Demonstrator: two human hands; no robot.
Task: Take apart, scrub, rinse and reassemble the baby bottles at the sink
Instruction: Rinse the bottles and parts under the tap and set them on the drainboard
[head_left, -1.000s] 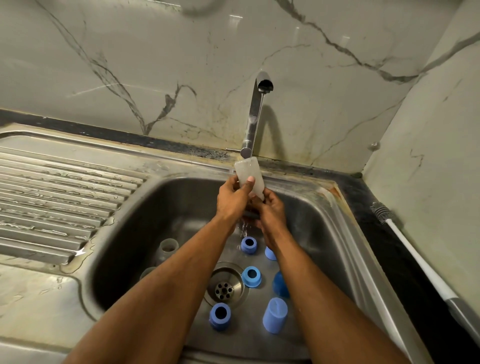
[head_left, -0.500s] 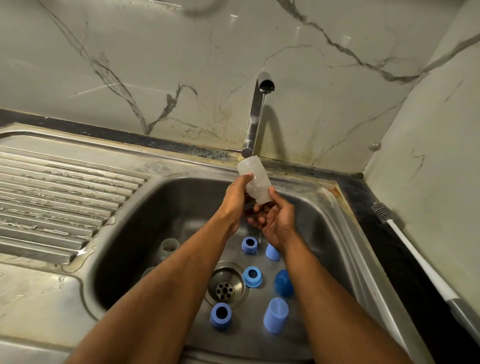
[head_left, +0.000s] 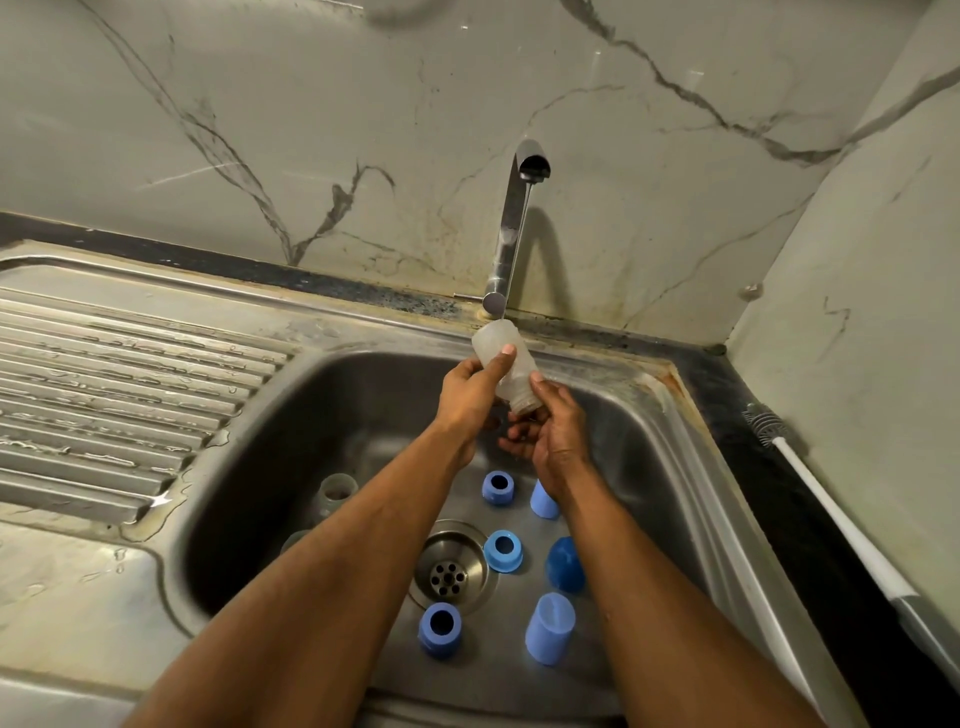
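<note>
A clear baby bottle body (head_left: 506, 361) is held tilted, base up and threaded neck down, under a thin stream from the tap (head_left: 511, 223). My left hand (head_left: 470, 395) grips its side with the thumb across it. My right hand (head_left: 553, 431) cups the neck from below, fingers curled around it. On the sink floor lie blue collar rings (head_left: 498, 487) (head_left: 503, 551) (head_left: 440, 629) and blue caps (head_left: 549, 627) (head_left: 565, 564) (head_left: 543, 501). Another clear bottle body (head_left: 337, 491) stands at the sink's left wall, partly behind my left forearm.
The steel sink (head_left: 670, 441) has a drain (head_left: 448, 574) at its middle. A ribbed draining board (head_left: 119, 389), wet in places, lies to the left. A white-handled bottle brush (head_left: 831, 504) rests on the dark counter to the right. Marble walls rise behind and right.
The bottle has tipped further, its base swinging left and up under the stream. My right hand has slid from the bottle's side down to its neck.
</note>
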